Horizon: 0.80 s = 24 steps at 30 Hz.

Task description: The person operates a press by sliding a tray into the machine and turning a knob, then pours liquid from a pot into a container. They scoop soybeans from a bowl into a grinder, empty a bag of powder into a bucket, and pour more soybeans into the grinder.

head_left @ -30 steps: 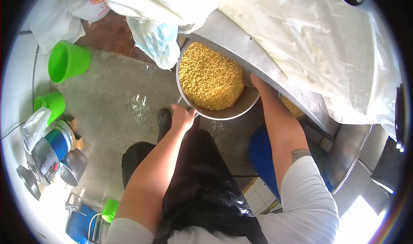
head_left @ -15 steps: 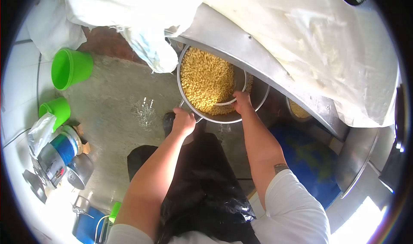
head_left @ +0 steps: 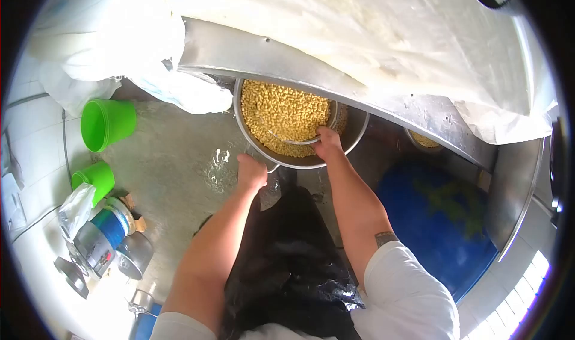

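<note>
A large round metal pot stands partly under the edge of a metal table, with pale yellow kernels in it. Inside the pot is a smaller metal bowl, its rim curving among the kernels. My right hand grips this inner rim at the near right side. My left hand is closed at the near left of the large pot, by its side handle; the fingers are largely hidden, and what they hold cannot be made out.
The metal table crosses above the pot, covered by whitish plastic sheeting. Green buckets stand at left, near stacked containers. A blue barrel is at right. Another container of kernels sits under the table.
The view has shifted, and the table edge now covers more of the pot's far side. The left hand appears slightly farther from the pot's rim. The right hand stays on the inner rim.
</note>
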Motion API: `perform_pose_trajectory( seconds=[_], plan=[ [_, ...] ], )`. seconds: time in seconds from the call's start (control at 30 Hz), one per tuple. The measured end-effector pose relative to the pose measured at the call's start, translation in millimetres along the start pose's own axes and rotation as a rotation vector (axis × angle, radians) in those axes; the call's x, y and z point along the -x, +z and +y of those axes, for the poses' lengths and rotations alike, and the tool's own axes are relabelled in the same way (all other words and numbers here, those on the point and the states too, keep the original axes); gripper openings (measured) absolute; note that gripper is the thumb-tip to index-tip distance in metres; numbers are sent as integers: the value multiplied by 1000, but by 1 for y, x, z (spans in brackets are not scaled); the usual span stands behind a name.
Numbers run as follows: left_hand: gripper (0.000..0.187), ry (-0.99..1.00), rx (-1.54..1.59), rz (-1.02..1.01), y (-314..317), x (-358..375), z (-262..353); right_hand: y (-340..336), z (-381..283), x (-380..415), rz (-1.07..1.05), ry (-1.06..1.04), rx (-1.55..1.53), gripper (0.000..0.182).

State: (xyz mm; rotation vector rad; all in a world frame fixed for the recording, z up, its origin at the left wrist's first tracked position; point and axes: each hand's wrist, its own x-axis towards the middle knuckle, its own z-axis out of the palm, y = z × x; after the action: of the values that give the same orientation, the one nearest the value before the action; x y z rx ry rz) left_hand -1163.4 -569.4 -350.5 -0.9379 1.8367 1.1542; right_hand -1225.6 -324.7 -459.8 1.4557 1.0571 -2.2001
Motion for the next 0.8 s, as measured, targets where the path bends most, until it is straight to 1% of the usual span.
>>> perform_pose_trajectory(
  seconds=[0.03,0.07,0.1,0.17,0.2,0.23,0.3,0.33,0.37,0.4,0.43,0.47,0.5,0.57,0.63,0.7,0.77,0.8],
  plan=[
    [48,59,36,45,-1,-5,-1,-2,0,-3,-27,-26,21,34],
    [47,116,74,94,-4,-9,-4,-4,-2,-6,-48,34,4,34],
    [47,115,80,98,-10,-9,-1,-4,0,-5,-52,35,10,34],
    [41,113,-91,44,-21,-12,6,-5,5,-2,-53,-18,-120,35],
    [41,125,-118,-27,-25,-21,3,0,3,9,-80,-16,-93,38],
    [41,122,-109,-34,-26,-4,11,3,-1,14,-115,-16,-64,40],
    [44,-20,35,-15,-45,26,37,9,-14,24,-162,0,-70,41],
    [44,-8,46,-2,-47,12,15,7,-21,31,-123,-12,-55,41],
    [45,234,-108,105,-42,-18,-35,3,-28,40,-79,-23,-41,41],
    [45,347,-199,148,-47,-7,-52,-3,-34,50,-120,-53,-43,45],
    [45,456,-293,203,-52,4,-69,-3,-44,68,-100,-45,-25,45],
    [42,445,-323,203,-63,36,-71,-3,-56,88,-86,-42,-9,46],
    [38,482,-293,237,-67,52,-98,-7,-62,97,-97,-55,-27,47],
    [35,396,-344,154,-88,106,-131,-28,-72,120,-114,-63,-29,49],
    [34,322,-331,176,-110,159,-176,-41,-84,151,-118,-49,32,52],
    [35,148,-212,216,-133,211,-218,-51,-92,176,-147,-54,120,53],
    [38,70,-224,298,-154,260,-256,-57,-92,200,-197,-52,200,54],
    [38,-13,-145,302,-161,273,-297,-57,-90,214,-220,-37,232,55]
  ],
)
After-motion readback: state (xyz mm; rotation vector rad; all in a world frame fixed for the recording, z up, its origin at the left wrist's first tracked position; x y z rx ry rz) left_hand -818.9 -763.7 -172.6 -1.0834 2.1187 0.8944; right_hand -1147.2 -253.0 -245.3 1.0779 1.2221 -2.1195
